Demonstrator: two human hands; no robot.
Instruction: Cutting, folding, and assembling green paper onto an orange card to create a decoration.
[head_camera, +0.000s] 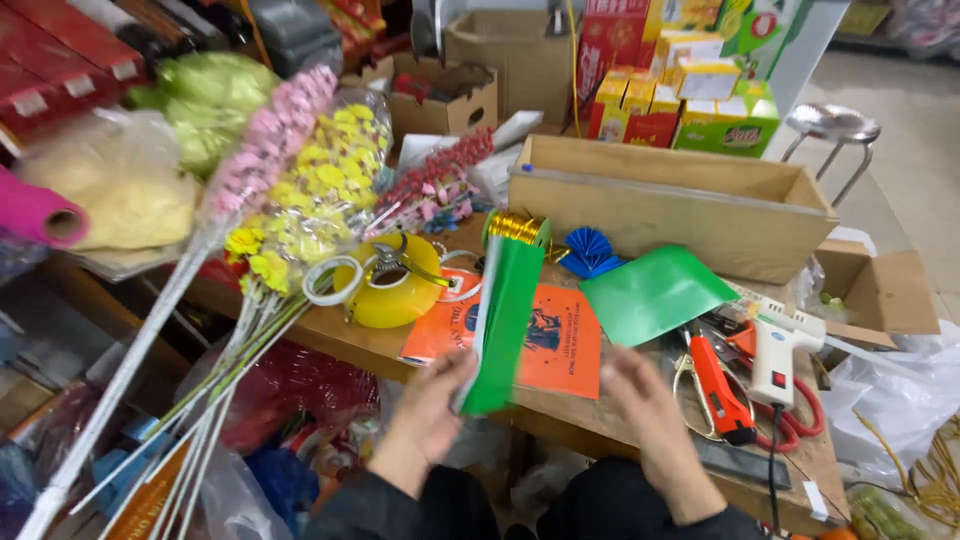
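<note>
The left hand (432, 412) grips the near end of a folded strip of green paper (505, 320), fingers closed around its lower edge, so the strip stands up and leans away over the bench (560, 410). The strip is green on one face and pale on its left edge. The right hand (640, 405) is open just to the right of the strip, fingers spread and blurred, holding nothing; whether it touches the paper cannot be told. Both hands sit at the near edge of the bench.

Under the strip lies an orange printed sheet (565, 345). At the strip's far end a spool of gold ribbon (517, 229) stands, with a blue pleated paper fan (588, 250) just to its right. A flat green sheet (655, 292) lies right of the orange one. Farther right are a white glue gun (778, 345) and, near it, red-handled cutters (718, 390). Left of the strip sits a yellow tape roll (395, 295) with a white ring of tape (333, 281) against it. Bunches of pink and yellow artificial flowers (300, 170) on long white stems slant off the left side of the bench. A long open cardboard box (670, 205) lies along the far side, and a metal stool (832, 128) stands on the floor beyond it.
</note>
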